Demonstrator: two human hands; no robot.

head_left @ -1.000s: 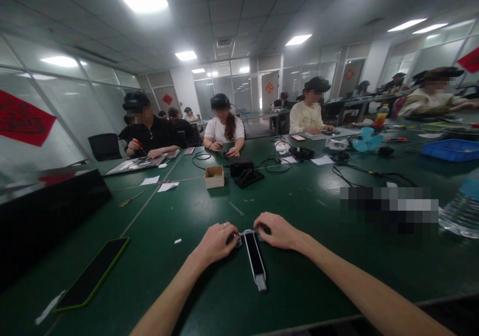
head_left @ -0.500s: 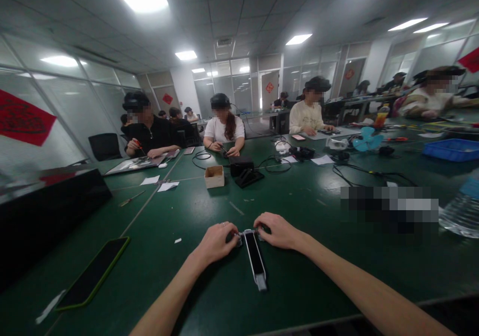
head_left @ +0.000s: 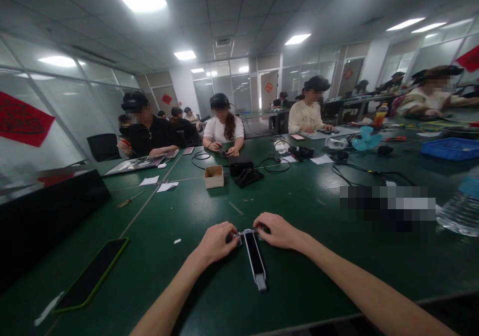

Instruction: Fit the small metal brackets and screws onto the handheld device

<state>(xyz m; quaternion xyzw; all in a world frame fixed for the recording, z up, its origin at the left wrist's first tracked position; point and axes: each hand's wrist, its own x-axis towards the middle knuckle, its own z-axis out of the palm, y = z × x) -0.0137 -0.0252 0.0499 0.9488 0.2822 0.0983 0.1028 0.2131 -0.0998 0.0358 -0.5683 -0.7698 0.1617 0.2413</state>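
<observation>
A narrow device [head_left: 255, 257] with a black face, a white rim and a grey tab at its near end lies lengthwise on the green table, slightly slanted. At its far end, my left hand [head_left: 218, 242] is closed, thumb and fingers pinching a small greyish side part. My right hand [head_left: 277, 230] is curled around the matching part on the right. My fingers mostly hide both side parts, so their exact shape cannot be made out.
A phone in a green case [head_left: 92, 275] lies on the left, near a black panel [head_left: 48, 216]. Farther off are a small open box [head_left: 213, 177], a screwdriver [head_left: 130, 199], a blue tray [head_left: 451, 149] and a water bottle [head_left: 462, 206]. Several people sit across the table.
My hands and the device stay in nearly the same place. The whole view has shifted very slightly. Across the table at left, a person's hand with an orange tool has moved a little left.
</observation>
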